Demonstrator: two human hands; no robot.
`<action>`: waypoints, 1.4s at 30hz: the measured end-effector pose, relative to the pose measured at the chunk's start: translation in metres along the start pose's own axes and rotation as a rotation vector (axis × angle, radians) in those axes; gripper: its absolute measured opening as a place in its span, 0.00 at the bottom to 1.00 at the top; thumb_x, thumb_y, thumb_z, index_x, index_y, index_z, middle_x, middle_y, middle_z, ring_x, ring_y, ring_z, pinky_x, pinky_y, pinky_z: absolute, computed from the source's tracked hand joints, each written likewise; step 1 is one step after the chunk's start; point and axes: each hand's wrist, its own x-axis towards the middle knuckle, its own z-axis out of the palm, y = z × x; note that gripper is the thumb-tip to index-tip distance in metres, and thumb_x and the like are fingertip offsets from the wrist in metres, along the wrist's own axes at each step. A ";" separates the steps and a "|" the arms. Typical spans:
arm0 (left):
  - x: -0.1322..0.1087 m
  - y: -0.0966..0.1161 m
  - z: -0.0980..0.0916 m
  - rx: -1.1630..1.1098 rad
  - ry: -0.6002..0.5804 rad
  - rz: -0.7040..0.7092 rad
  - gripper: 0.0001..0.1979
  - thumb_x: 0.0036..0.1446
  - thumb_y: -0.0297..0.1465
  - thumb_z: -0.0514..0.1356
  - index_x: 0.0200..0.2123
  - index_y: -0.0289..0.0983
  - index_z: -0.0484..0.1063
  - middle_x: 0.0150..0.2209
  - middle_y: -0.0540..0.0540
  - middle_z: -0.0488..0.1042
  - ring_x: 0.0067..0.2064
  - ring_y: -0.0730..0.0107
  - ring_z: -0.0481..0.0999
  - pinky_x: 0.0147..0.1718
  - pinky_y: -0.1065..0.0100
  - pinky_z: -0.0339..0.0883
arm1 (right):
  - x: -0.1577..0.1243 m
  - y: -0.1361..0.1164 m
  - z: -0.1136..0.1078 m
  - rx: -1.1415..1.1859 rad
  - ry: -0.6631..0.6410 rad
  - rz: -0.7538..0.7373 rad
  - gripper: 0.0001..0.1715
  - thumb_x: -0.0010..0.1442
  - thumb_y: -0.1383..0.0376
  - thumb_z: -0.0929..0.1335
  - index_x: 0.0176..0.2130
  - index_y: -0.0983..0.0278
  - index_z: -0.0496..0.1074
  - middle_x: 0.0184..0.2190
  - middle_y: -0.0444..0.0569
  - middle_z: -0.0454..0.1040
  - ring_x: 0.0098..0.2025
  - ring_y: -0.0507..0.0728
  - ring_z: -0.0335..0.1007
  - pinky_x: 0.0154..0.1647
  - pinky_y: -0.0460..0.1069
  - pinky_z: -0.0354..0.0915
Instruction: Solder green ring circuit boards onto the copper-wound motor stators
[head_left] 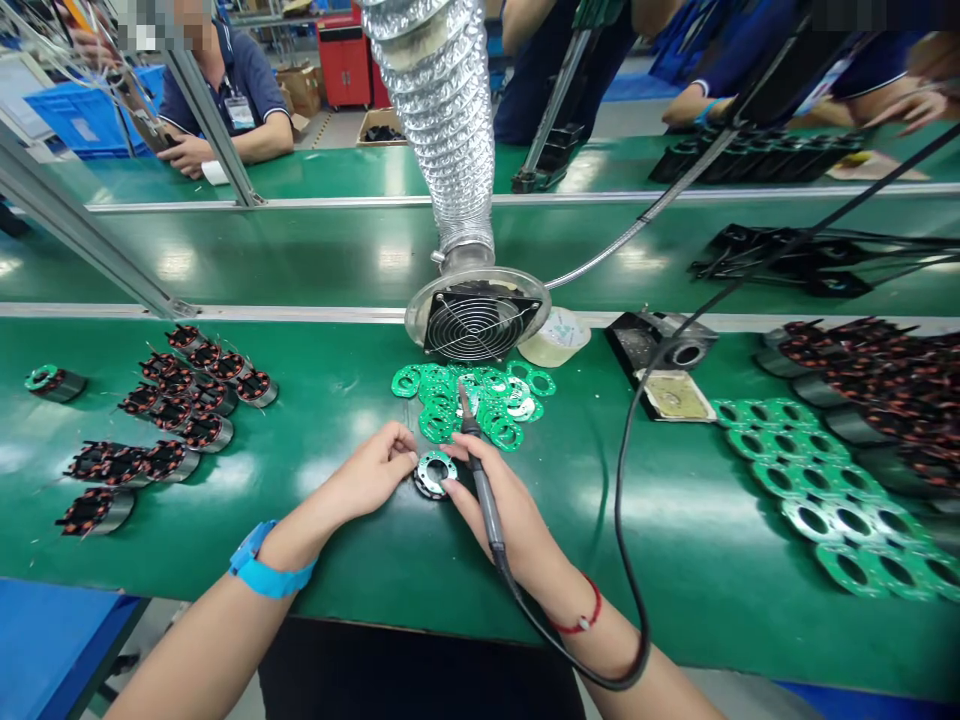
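Observation:
A motor stator with a green ring-shaped circuit board (435,472) on top stands on the green bench in front of me. My left hand (379,465) is at its left side, fingers curled and fingertips against its edge. On the other side my right hand (499,495) holds a soldering iron (484,490), its tip pointing away from me over a pile of loose ring boards (472,395). The right thumb and fingertips also reach the stator's right edge. From the iron's handle a black cable (621,500) loops over my right forearm.
A fume extractor (478,322) hangs beyond the board pile. Copper-wound stators (191,385) stand at left, with more (900,390) at far right. Panels of ring boards (817,480) lie at right. A soldering stand (664,345) and tape roll (555,337) sit behind. Co-workers occupy the opposite bench.

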 end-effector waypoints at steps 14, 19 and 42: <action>-0.012 -0.016 0.045 0.484 0.195 0.363 0.24 0.55 0.26 0.58 0.54 0.37 0.57 0.50 0.39 0.65 0.52 0.54 0.64 0.53 0.49 0.61 | -0.008 -0.005 0.005 -0.176 0.197 -0.044 0.22 0.62 0.65 0.65 0.56 0.59 0.62 0.42 0.51 0.77 0.46 0.60 0.74 0.47 0.58 0.70; -0.007 -0.014 0.037 0.483 0.138 0.445 0.20 0.56 0.26 0.56 0.53 0.38 0.60 0.48 0.40 0.66 0.50 0.55 0.64 0.51 0.52 0.62 | -0.014 -0.006 0.007 -0.194 0.185 -0.083 0.27 0.62 0.65 0.65 0.59 0.58 0.58 0.46 0.53 0.75 0.48 0.61 0.73 0.48 0.59 0.70; -0.002 -0.026 0.044 0.299 0.242 0.385 0.36 0.54 0.29 0.60 0.63 0.36 0.48 0.62 0.34 0.57 0.63 0.53 0.59 0.60 0.47 0.54 | 0.002 -0.002 -0.021 -0.164 0.156 -0.083 0.22 0.61 0.63 0.66 0.55 0.60 0.61 0.47 0.53 0.73 0.49 0.61 0.70 0.50 0.59 0.67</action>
